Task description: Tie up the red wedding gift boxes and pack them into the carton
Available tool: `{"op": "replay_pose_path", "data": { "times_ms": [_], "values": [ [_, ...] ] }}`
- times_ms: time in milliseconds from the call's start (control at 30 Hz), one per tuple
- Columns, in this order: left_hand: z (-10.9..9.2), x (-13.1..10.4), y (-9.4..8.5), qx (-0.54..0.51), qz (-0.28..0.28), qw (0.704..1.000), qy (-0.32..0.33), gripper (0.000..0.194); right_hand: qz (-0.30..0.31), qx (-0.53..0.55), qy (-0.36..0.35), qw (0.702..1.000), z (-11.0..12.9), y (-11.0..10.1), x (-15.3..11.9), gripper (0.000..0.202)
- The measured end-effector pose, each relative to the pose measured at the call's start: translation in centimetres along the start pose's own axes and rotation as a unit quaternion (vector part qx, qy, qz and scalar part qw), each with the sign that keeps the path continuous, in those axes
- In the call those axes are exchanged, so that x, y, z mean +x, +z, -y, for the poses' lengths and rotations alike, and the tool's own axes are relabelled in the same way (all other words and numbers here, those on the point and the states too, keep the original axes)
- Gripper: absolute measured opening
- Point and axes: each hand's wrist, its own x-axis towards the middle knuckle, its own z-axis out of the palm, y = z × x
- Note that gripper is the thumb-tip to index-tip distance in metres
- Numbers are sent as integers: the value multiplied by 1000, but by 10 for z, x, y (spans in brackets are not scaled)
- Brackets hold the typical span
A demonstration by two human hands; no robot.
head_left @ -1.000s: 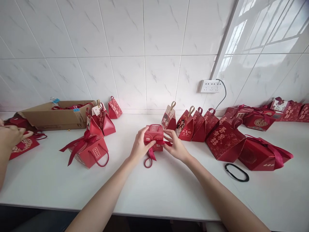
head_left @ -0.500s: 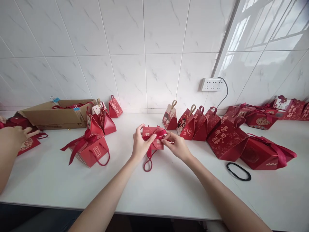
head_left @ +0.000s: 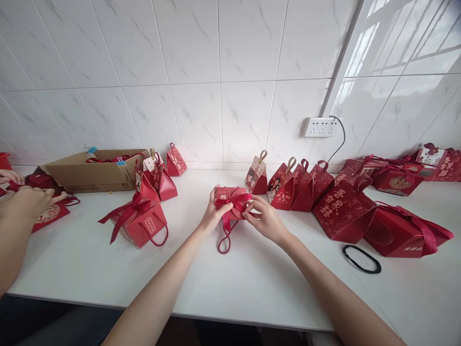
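In the middle of the white table sits a small red gift box (head_left: 238, 214) with a dark red ribbon bow (head_left: 240, 197) across its top. My left hand (head_left: 213, 211) grips the box from the left, thumb pressed on the knot of the bow. On the other side my right hand (head_left: 265, 216) pinches at the bow's right loop, its fingertips close against the box. A twisted red cord handle (head_left: 224, 244) hangs from the front of the box onto the table.
Left stands another bowed red gift box (head_left: 139, 220), behind it a cardboard box (head_left: 90, 177). Several red boxes (head_left: 304, 187) line the right side, near a black loop band (head_left: 361, 259). At far left a co-worker's hands (head_left: 29, 199) handle red boxes. A power strip (head_left: 322, 127) is on the wall.
The view has shifted slightly, moving everything a little right. The box in my hands has turned slightly and shows more of its rounded top flaps. The co-worker's hands have moved.
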Motion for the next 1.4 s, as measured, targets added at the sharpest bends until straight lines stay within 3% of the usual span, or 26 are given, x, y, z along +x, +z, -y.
{"op": "replay_pose_path", "data": {
  "times_ms": [333,900,1000,1133,1233,1400],
  "values": [
    [-4,-1,6,43,-62,997,6,62,57,-71,-59,994,9,-1,-1,18],
    [-5,0,10,65,-110,992,-17,59,83,-91,-39,992,10,1,-4,13],
    [-5,0,8,51,-109,993,-19,56,80,17,6,997,12,0,-3,24],
    [-4,-2,8,59,-112,992,-16,58,1,208,124,970,15,0,1,41],
    [-3,-4,10,68,-106,992,1,57,-38,231,173,957,13,1,4,46],
    [-1,-5,10,44,-99,994,13,62,-72,218,192,954,11,7,5,44]
  ]
}}
